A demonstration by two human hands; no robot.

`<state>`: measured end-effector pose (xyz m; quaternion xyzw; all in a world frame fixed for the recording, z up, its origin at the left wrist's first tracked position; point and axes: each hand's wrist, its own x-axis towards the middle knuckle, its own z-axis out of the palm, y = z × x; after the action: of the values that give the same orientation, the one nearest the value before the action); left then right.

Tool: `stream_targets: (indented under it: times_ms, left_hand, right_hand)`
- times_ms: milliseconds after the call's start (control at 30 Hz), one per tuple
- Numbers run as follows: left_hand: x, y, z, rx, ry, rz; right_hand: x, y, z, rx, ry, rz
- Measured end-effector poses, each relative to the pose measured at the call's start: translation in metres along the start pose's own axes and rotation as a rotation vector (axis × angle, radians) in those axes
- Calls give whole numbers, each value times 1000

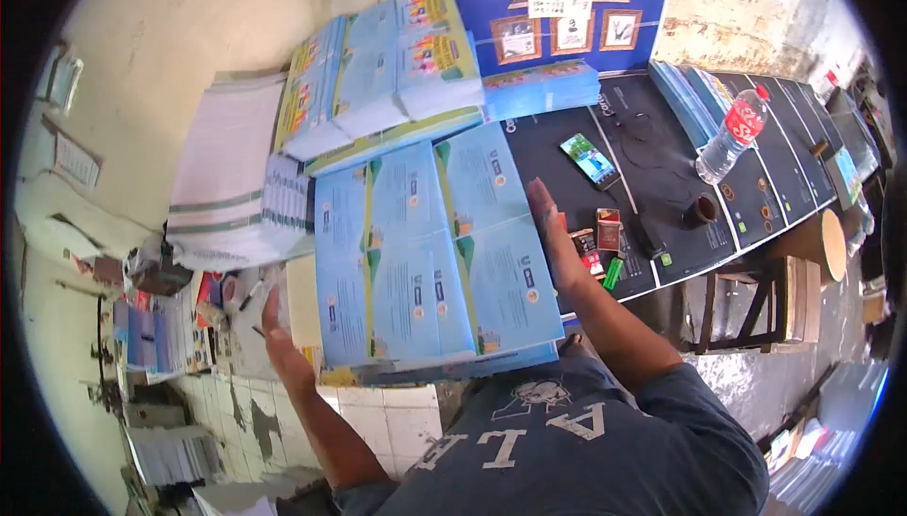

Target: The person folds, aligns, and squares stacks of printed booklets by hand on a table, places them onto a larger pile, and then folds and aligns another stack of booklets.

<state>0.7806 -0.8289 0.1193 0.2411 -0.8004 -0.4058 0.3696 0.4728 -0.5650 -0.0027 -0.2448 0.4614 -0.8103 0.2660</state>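
A stack of light-blue printed covers (402, 261) with green trim lies in front of me on the table. My right hand (559, 242) is upright along its right edge, fingers stretched out flat; whether it touches the sheets I cannot tell. Off the stack's lower left side is my left hand (283, 341), open, with its fingers extended and a gap between it and the covers. A small dark thing shows beside its thumb, too small to make out. Behind the covers rise tall piles of blue and yellow booklets (387, 67).
White paper stacks (222, 166) stand at the left. On the black table (661, 143) are a phone (589, 161), a water bottle (732, 135), a dark cup (700, 211), small red packs (607, 231) and a green lighter (613, 273). A wooden stool (761, 301) stands at right.
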Motion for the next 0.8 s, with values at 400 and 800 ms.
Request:
stream_targets:
  times_ms: [400, 800]
  left_hand:
    - [-80, 86, 83, 836, -550, 135]
    - [-48, 80, 69, 719, -306, 242]
  right_hand:
    - [-3, -26, 14, 55, 60, 87]
    - [6, -18, 5, -113, 113, 62]
